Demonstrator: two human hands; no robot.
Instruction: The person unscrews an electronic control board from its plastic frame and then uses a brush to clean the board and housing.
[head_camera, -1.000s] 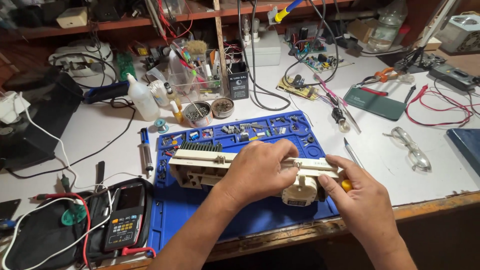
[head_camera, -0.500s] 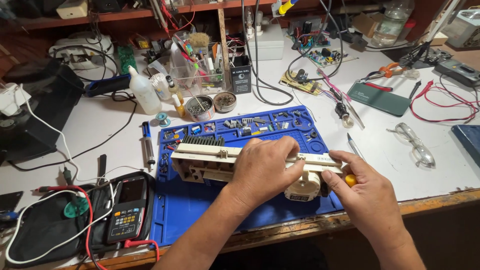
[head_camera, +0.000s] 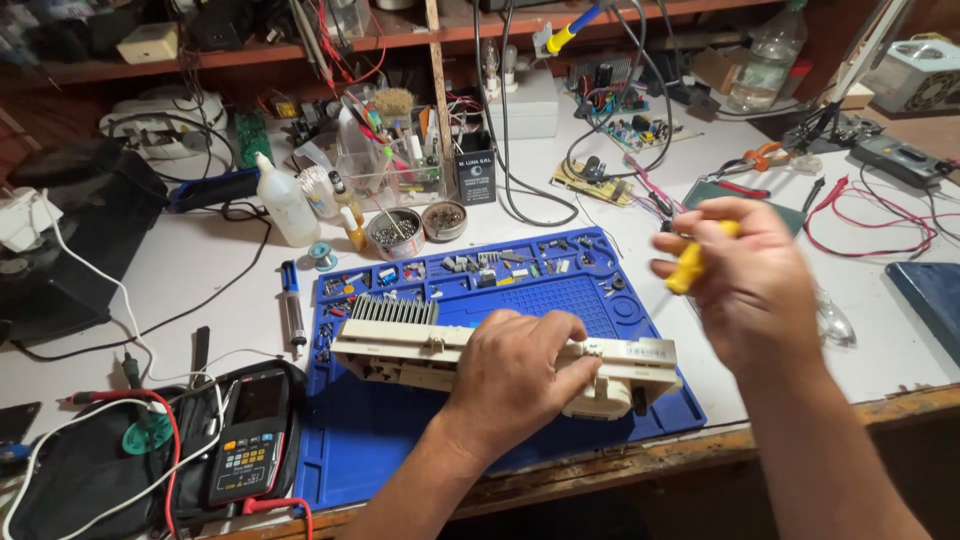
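Observation:
A long cream plastic device housing (head_camera: 400, 352) with a ribbed metal heat sink (head_camera: 392, 309) on its back edge lies across a blue work mat (head_camera: 400, 440). My left hand (head_camera: 520, 375) presses down on the middle of the housing and grips it. My right hand (head_camera: 745, 280) is raised above the mat's right edge, closed around a yellow-handled screwdriver (head_camera: 692, 262); its tip is hidden behind the hand.
The mat's back compartments hold small parts (head_camera: 480, 265). Two round tins (head_camera: 418, 228), a white squeeze bottle (head_camera: 283, 204) and a clear tool holder (head_camera: 390, 160) stand behind. A multimeter (head_camera: 245, 445) with red leads lies at front left. Glasses (head_camera: 832, 322) and pliers (head_camera: 755, 160) lie right.
My right hand has lifted away from the housing's right end, up and to the right, carrying the yellow-handled screwdriver. My left hand stays on the housing.

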